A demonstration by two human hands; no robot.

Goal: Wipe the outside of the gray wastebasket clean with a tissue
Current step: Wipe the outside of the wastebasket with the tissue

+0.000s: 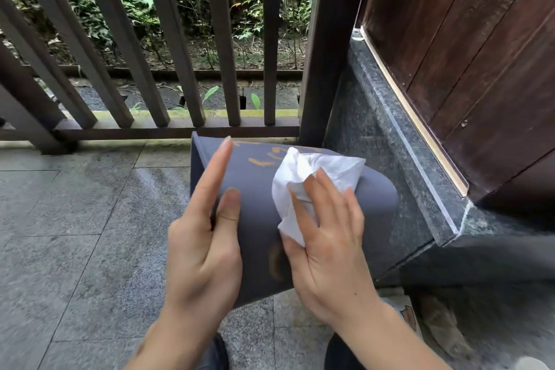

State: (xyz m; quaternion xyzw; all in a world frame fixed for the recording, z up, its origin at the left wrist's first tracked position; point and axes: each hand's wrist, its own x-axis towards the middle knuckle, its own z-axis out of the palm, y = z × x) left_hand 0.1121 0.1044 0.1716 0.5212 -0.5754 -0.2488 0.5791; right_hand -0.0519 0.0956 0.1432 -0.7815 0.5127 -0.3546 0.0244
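The gray wastebasket [255, 213] lies tilted on its side in the middle of the view, its open end toward the railing, with orange lettering on its upper wall. My left hand [204, 237] holds its left edge, fingers stretched along the wall and thumb on top. My right hand [327, 237] presses a crumpled white tissue [303, 177] flat against the wastebasket's outer wall. A brownish smear shows on the wall just left of my right palm.
A dark wooden railing [180, 129] runs across the back with greenery beyond it. A dark stone ledge [420, 177] and a wooden door [480, 69] stand close on the right. Gray floor tiles [75, 234] spread to the left. A printed bag [405, 312] lies at lower right.
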